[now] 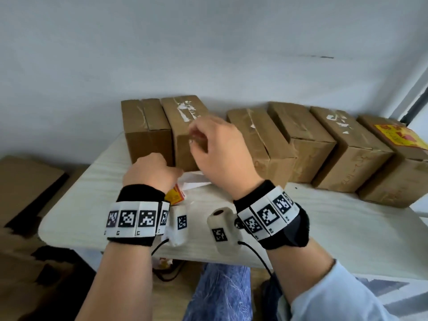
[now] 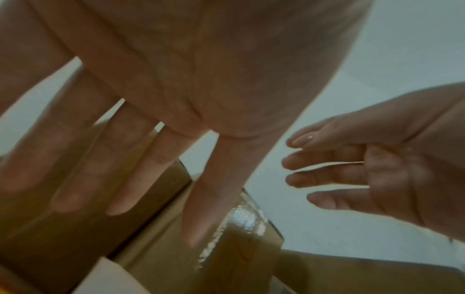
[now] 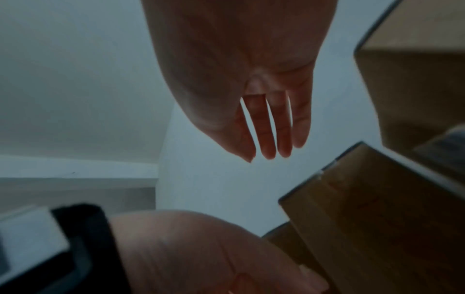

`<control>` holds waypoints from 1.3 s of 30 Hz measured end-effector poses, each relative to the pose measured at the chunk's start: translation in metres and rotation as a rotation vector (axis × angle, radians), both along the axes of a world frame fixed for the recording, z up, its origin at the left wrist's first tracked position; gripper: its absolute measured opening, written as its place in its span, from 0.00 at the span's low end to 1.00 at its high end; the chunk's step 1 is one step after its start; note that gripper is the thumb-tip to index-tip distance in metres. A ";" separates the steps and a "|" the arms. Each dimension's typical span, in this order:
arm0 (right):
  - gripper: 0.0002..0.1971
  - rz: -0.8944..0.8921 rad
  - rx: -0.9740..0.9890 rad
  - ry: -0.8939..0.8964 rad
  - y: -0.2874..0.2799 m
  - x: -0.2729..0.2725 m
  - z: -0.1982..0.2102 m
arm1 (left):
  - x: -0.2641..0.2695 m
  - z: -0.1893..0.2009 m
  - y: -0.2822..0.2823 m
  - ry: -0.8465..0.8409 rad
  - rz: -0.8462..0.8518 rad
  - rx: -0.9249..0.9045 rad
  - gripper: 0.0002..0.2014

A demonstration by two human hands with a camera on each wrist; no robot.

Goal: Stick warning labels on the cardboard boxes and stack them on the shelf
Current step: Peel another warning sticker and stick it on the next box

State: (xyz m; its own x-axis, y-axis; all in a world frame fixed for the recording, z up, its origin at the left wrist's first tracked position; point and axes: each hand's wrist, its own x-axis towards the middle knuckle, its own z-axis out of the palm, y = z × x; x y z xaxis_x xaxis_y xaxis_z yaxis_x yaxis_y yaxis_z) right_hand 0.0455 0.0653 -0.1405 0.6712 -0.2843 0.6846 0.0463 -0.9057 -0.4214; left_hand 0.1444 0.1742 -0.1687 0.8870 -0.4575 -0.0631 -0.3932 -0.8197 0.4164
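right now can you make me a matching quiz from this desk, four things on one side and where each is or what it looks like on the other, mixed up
Things:
1. far-right box
2. right hand
3. left hand
4. label sheets

Descriptions:
a. low on the table, by the sheets
b. yellow label on top
c. raised before the second box from the left
d. yellow and white, under the left hand

Pairs: 1-b, 2-c, 3-a, 4-d

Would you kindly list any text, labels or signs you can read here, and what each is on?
No text here is legible.
Yellow warning label on the far-right cardboard box: red print, too blurred to read.
Yellow label sheet by the left hand: blurred.
Wristband markers: square codes, tiny unreadable digits.
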 end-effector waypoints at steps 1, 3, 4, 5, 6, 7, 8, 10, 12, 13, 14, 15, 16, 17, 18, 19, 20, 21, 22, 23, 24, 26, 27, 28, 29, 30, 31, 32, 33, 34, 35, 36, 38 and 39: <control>0.07 0.026 0.007 0.081 0.003 0.006 -0.004 | 0.005 -0.003 0.002 0.002 0.004 0.022 0.20; 0.10 0.055 -0.003 0.281 0.007 0.017 -0.011 | 0.012 -0.008 0.006 0.011 -0.003 0.050 0.20; 0.11 0.070 -0.016 0.380 0.008 0.021 -0.014 | 0.015 -0.009 0.007 0.022 -0.018 0.062 0.19; 0.12 0.093 -0.020 0.471 0.011 0.026 -0.017 | 0.018 -0.010 0.009 0.035 -0.031 0.068 0.18; 0.13 0.116 -0.020 0.548 0.013 0.030 -0.020 | 0.019 -0.010 0.010 0.039 -0.033 0.068 0.16; 0.13 0.132 -0.025 0.615 0.015 0.035 -0.023 | 0.021 -0.010 0.012 0.034 -0.022 0.065 0.15; 0.14 0.142 -0.043 0.668 0.017 0.041 -0.025 | 0.023 -0.011 0.014 0.021 -0.005 0.057 0.14; 0.16 0.165 -0.075 0.768 0.021 0.049 -0.027 | 0.027 -0.010 0.020 0.000 0.033 0.042 0.14; 0.15 0.204 -0.087 0.867 0.024 0.056 -0.027 | 0.031 -0.010 0.027 0.001 0.058 0.023 0.15; 0.17 0.226 -0.112 0.928 0.026 0.058 -0.028 | 0.033 -0.011 0.030 0.007 0.059 0.016 0.16; 0.20 0.251 -0.154 0.991 0.029 0.059 -0.029 | 0.035 -0.011 0.032 0.012 0.057 0.011 0.16; 0.24 0.273 -0.208 1.038 0.032 0.059 -0.030 | 0.037 -0.013 0.035 0.017 0.057 0.008 0.17; 0.27 0.292 -0.254 1.056 0.035 0.061 -0.031 | 0.039 -0.014 0.037 0.025 0.059 0.005 0.17; 0.30 0.304 -0.282 1.066 0.036 0.062 -0.032 | 0.040 -0.015 0.038 0.035 0.063 0.000 0.18; 0.34 0.309 -0.298 1.075 0.036 0.064 -0.033 | 0.040 -0.015 0.038 0.046 0.065 -0.006 0.19; 0.38 0.316 -0.313 1.081 0.036 0.064 -0.033 | 0.040 -0.015 0.038 0.053 0.064 -0.011 0.19; 0.40 0.317 -0.331 1.086 0.036 0.064 -0.032 | 0.039 -0.015 0.038 0.056 0.061 -0.015 0.19; 0.39 0.319 -0.349 1.081 0.035 0.063 -0.031 | 0.038 -0.015 0.037 0.056 0.058 -0.018 0.19; 0.34 0.316 -0.359 1.073 0.034 0.061 -0.030 | 0.037 -0.014 0.036 0.053 0.055 -0.024 0.19; 0.26 0.313 -0.362 1.058 0.034 0.060 -0.030 | 0.036 -0.014 0.035 0.050 0.053 -0.028 0.19; 0.18 0.312 -0.353 1.034 0.033 0.058 -0.029 | 0.035 -0.013 0.034 0.045 0.051 -0.030 0.19; 0.09 0.307 -0.314 1.000 0.031 0.056 -0.029 | 0.032 -0.011 0.031 0.039 0.039 -0.033 0.19; 0.08 0.301 -0.297 0.990 0.029 0.055 -0.029 | 0.031 -0.010 0.031 0.043 0.028 -0.038 0.18; 0.07 0.291 -0.276 0.973 0.027 0.055 -0.029 | 0.029 -0.010 0.030 0.050 0.016 -0.045 0.17; 0.06 0.279 -0.247 0.945 0.024 0.055 -0.028 | 0.027 -0.009 0.030 0.061 0.005 -0.054 0.17; 0.06 0.266 -0.214 0.906 0.021 0.055 -0.027 | 0.025 -0.008 0.030 0.069 -0.008 -0.069 0.16; 0.05 0.250 -0.176 0.855 0.017 0.054 -0.025 | 0.023 -0.006 0.031 0.074 -0.025 -0.088 0.14; 0.05 0.229 -0.131 0.791 0.013 0.054 -0.023 | 0.020 -0.004 0.031 0.073 -0.046 -0.116 0.13; 0.05 0.205 -0.082 0.717 0.010 0.053 -0.021 | 0.018 -0.001 0.031 0.067 -0.067 -0.154 0.12; 0.05 0.180 -0.039 0.642 0.006 0.052 -0.018 | 0.015 0.002 0.031 0.056 -0.085 -0.202 0.11; 0.05 0.154 -0.009 0.576 0.004 0.051 -0.016 | 0.012 0.006 0.030 0.046 -0.099 -0.254 0.12; 0.05 0.128 0.015 0.524 0.002 0.050 -0.015 | 0.008 0.010 0.030 0.040 -0.110 -0.305 0.13; 0.05 0.097 0.080 0.429 0.000 0.048 -0.010 | 0.003 0.018 0.031 0.026 -0.141 -0.405 0.15; 0.04 0.088 0.113 0.376 -0.001 0.047 -0.007 | 0.000 0.021 0.031 0.011 -0.158 -0.455 0.15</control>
State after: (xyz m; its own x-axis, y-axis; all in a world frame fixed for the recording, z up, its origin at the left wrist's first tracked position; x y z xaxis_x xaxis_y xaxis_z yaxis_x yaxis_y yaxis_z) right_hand 0.0924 0.0641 -0.1478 0.8940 -0.2740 0.3544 -0.0550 -0.8524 -0.5200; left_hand 0.1446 0.2053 -0.1477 0.8050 -0.5696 0.1661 -0.4918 -0.4839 0.7239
